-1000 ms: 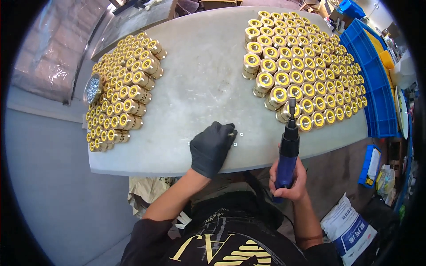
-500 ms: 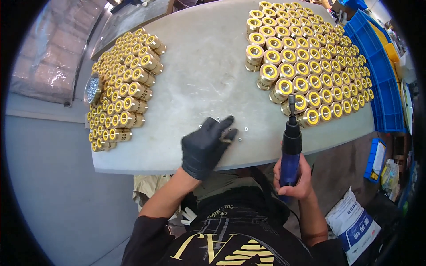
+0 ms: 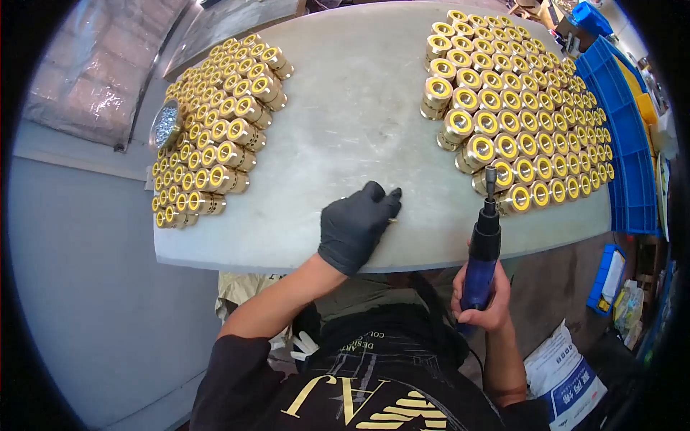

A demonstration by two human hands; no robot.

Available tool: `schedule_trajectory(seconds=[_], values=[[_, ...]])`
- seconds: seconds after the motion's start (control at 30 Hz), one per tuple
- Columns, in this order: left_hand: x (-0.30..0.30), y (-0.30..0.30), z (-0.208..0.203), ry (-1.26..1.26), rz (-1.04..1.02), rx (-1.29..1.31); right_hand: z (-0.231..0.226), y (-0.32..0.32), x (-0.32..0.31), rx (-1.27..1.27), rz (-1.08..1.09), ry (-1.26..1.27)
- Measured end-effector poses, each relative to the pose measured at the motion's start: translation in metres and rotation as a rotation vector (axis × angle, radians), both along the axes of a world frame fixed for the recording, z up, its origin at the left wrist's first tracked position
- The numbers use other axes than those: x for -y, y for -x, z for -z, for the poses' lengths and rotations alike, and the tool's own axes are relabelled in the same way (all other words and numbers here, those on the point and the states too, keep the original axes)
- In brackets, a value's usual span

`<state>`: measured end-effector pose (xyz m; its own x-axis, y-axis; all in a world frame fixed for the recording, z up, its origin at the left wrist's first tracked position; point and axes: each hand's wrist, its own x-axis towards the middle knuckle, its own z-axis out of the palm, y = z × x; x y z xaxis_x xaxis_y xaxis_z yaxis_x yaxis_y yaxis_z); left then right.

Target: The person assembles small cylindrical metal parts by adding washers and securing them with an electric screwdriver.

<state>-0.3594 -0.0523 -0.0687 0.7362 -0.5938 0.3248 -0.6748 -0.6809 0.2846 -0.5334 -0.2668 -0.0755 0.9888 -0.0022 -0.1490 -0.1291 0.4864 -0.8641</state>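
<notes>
My left hand (image 3: 357,228), in a black glove, rests on the near middle of the pale tabletop (image 3: 338,136) with its fingers curled down. Under the fingers, whatever they close on is hidden; a small tan patch shows beside them. A sliver of a small silver nut (image 3: 345,197) peeks out by the knuckles. Bare, my right hand (image 3: 486,296) is wrapped round a blue and black electric screwdriver (image 3: 483,251) at the table's near edge. Its socket bit (image 3: 491,183) points away from me, in front of the right-hand group of brass fittings (image 3: 519,197).
Another block of brass fittings with yellow rings (image 3: 237,131) stands on the left, with a round bowl of small silver parts (image 3: 166,123) at its outer side. Blue plastic bins (image 3: 624,144) line the right edge. A white and blue sack (image 3: 568,377) lies on the floor.
My left hand has moved a little right and its fingers have drawn together over the loose nuts, which are now mostly covered. The screwdriver has shifted slightly right and nearer in the picture.
</notes>
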Motion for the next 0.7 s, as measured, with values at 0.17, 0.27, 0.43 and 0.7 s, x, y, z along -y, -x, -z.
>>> schedule_trajectory(seconds=[0.17,0.27,0.43,0.7], values=[[-0.02,-0.015,-0.031,0.488,-0.026,-0.147,-0.005,0.0,-0.002,-0.064,-0.013,0.083],[-0.031,-0.01,-0.068,0.816,-0.212,-1.0,-0.004,0.004,0.001,-0.077,-0.135,0.329],[-0.05,-0.008,-0.07,0.804,-0.171,-1.435,-0.022,-0.017,-0.015,0.238,-0.248,0.826],[-0.056,-0.006,-0.078,0.78,-0.187,-1.668,-0.023,-0.024,-0.024,0.334,-0.303,0.963]])
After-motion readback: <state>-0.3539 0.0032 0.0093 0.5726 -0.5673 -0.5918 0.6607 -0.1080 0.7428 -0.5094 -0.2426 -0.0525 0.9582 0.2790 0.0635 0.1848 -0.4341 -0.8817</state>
